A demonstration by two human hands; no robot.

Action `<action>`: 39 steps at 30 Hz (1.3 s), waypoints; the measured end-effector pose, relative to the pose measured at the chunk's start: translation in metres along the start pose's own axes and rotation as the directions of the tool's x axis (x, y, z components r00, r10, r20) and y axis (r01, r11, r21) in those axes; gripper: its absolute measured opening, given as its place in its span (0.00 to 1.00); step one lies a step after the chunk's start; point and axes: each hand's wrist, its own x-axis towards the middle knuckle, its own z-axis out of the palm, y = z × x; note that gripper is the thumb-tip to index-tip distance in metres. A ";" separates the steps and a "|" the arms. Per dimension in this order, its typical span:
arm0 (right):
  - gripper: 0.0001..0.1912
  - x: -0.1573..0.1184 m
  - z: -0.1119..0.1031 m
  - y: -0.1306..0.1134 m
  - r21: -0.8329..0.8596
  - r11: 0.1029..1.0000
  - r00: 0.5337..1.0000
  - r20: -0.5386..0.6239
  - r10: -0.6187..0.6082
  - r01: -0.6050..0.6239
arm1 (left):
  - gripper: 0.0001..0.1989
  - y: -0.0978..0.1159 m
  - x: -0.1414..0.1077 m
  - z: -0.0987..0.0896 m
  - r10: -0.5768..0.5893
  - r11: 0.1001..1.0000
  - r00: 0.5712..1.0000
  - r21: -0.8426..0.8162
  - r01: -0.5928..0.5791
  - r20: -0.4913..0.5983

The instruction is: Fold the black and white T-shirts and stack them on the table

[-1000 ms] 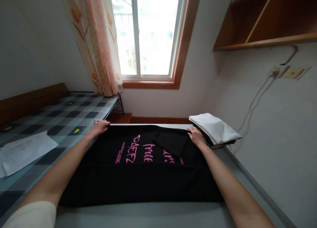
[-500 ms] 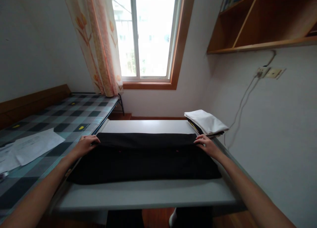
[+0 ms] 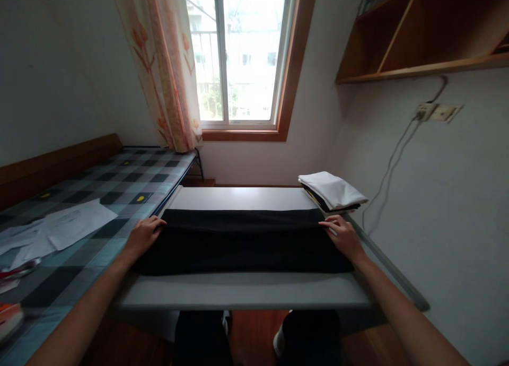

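The left hand (image 3: 143, 236) pinches one end of a soft, black cloth (image 3: 246, 246) folded into a long strip. The right hand (image 3: 342, 236) pinches the other end. The cloth lies across a smooth, pale grey table (image 3: 238, 292). Just past the right hand sits a stack of folded cloths (image 3: 332, 190), white on top. Thin white papers (image 3: 77, 225) lie on the blue-and-black checked mattress (image 3: 147, 170) at the left.
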 end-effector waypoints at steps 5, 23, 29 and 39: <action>0.14 -0.020 0.011 -0.002 -0.011 0.997 0.991 0.107 0.079 -0.078 | 0.13 0.005 -0.014 0.012 0.060 0.995 0.997 0.072 -0.064 0.054; 0.19 0.061 0.024 -0.117 0.158 0.978 0.982 0.151 0.110 -0.134 | 0.22 0.093 -0.003 0.008 0.097 0.993 0.994 -0.057 -0.101 -0.057; 0.28 0.046 0.065 -0.179 0.046 0.999 0.957 0.291 -0.004 -0.010 | 0.30 0.150 -0.010 0.051 0.230 0.966 0.970 -0.140 -0.217 0.079; 0.28 0.062 0.083 -0.173 0.013 1.000 0.949 0.316 -0.007 0.003 | 0.30 0.140 0.008 0.063 0.211 0.963 0.971 -0.192 -0.187 0.110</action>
